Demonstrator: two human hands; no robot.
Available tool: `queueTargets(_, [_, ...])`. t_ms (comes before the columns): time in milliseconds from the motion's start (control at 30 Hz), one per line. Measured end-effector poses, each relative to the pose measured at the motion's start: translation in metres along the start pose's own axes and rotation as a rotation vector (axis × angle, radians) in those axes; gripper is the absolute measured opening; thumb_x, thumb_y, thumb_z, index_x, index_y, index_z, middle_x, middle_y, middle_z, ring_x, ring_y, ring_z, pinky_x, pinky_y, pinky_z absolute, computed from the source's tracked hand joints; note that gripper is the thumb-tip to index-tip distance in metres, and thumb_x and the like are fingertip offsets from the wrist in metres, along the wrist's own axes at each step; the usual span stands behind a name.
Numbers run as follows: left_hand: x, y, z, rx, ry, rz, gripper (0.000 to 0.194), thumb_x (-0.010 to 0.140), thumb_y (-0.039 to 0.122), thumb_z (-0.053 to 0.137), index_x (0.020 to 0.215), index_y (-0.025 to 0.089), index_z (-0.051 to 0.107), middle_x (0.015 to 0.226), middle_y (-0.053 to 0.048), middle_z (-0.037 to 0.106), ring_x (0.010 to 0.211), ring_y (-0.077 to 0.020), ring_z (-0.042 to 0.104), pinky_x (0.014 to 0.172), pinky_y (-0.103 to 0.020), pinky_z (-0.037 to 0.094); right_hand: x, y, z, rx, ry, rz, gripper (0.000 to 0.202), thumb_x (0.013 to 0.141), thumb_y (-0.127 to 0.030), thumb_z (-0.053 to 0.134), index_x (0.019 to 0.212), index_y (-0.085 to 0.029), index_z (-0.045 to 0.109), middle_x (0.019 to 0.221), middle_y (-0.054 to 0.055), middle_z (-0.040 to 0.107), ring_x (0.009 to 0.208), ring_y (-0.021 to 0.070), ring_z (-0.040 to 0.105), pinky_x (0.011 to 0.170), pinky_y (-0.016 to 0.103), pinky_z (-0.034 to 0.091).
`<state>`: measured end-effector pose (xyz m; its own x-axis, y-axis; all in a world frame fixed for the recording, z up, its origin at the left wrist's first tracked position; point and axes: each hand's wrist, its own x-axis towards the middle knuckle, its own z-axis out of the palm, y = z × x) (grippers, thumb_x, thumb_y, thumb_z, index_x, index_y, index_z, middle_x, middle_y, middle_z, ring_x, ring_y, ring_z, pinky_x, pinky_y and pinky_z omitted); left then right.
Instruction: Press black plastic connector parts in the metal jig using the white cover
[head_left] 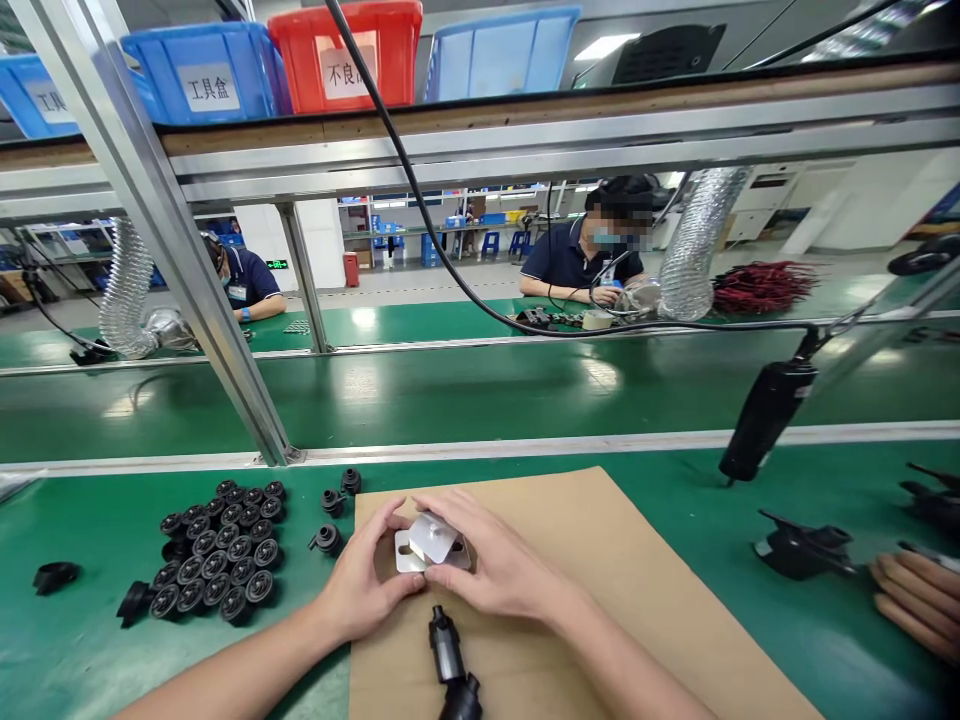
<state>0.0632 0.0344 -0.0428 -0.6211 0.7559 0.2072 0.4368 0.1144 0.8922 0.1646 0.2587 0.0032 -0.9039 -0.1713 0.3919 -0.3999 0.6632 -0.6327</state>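
My left hand (358,585) and my right hand (491,560) meet over a brown cardboard sheet (600,580), both pinching a small white flat part (429,541) with slots in it. Just below my hands a black cylindrical piece (447,645) lies on the cardboard, and another black piece (461,700) sits at the frame's bottom edge. To the left, several round black caps (217,565) are grouped on the green table.
Loose black caps (330,520) lie near the cardboard's left edge. A hanging black tool (766,415) dangles at the right above a black part (802,548). Another person's fingers (919,595) rest at the far right. Workers sit across the green conveyor (450,400).
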Motion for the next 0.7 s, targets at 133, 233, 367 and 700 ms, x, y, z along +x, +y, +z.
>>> queueTargets(133, [-0.001,0.001,0.0,-0.003,-0.012,0.019,0.093,0.09,0.038,0.086,0.165,0.032,0.033,0.138,-0.013,0.067,0.13,-0.0343,0.064,0.119,-0.056,0.047,-0.003,-0.003,-0.003,-0.095,0.026,0.055,0.087,0.085,-0.042,0.093,0.158,-0.029,0.047,0.139,0.013,0.061,0.124,0.0395,0.058,0.106,0.053,0.051])
queueTargets(233, [-0.002,-0.003,0.0,0.0,-0.026,0.032,0.089,0.092,0.036,0.084,0.165,0.031,0.033,0.141,-0.014,0.066,0.133,-0.0352,0.062,0.119,-0.056,0.047,-0.004,-0.006,-0.008,0.034,-0.064,0.002,0.089,0.091,-0.026,0.083,0.166,-0.035,0.034,0.152,0.011,0.053,0.135,0.0349,0.054,0.112,0.047,0.05])
queueTargets(367, [-0.004,-0.012,0.0,0.029,-0.051,0.039,0.087,0.094,0.03,0.08,0.166,0.036,0.031,0.143,-0.011,0.065,0.136,-0.0339,0.059,0.121,-0.057,0.043,-0.003,-0.007,-0.01,-0.029,-0.073,0.062,0.087,0.083,-0.029,0.091,0.158,-0.033,0.047,0.131,0.009,0.063,0.117,0.0342,0.062,0.102,0.047,0.055])
queueTargets(700, [-0.005,-0.009,-0.003,0.119,-0.091,0.037,0.093,0.092,0.022,0.076,0.168,0.038,0.025,0.149,-0.009,0.063,0.137,-0.0357,0.056,0.121,-0.059,0.041,-0.006,-0.002,-0.008,0.09,-0.13,0.103,0.104,0.078,-0.033,0.095,0.165,-0.034,0.038,0.151,0.01,0.056,0.137,0.0375,0.054,0.117,0.052,0.047])
